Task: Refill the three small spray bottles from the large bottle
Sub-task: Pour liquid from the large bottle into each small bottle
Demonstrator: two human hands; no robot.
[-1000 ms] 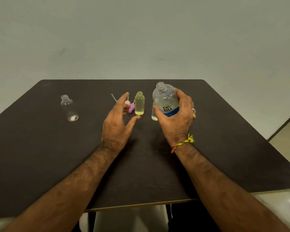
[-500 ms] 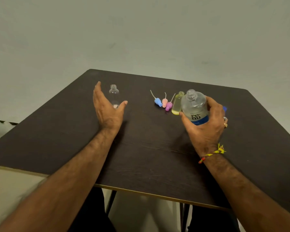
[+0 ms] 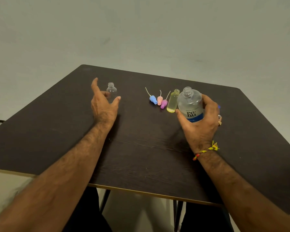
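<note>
The right hand is gripping the uncapped large bottle while the open left hand is nearing the empty clear spray bottle just beyond its fingers, risking tipping it.

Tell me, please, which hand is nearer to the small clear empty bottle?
Left. The left hand is open right beside the small clear bottle; the right hand grips the large bottle far across the table.
</note>
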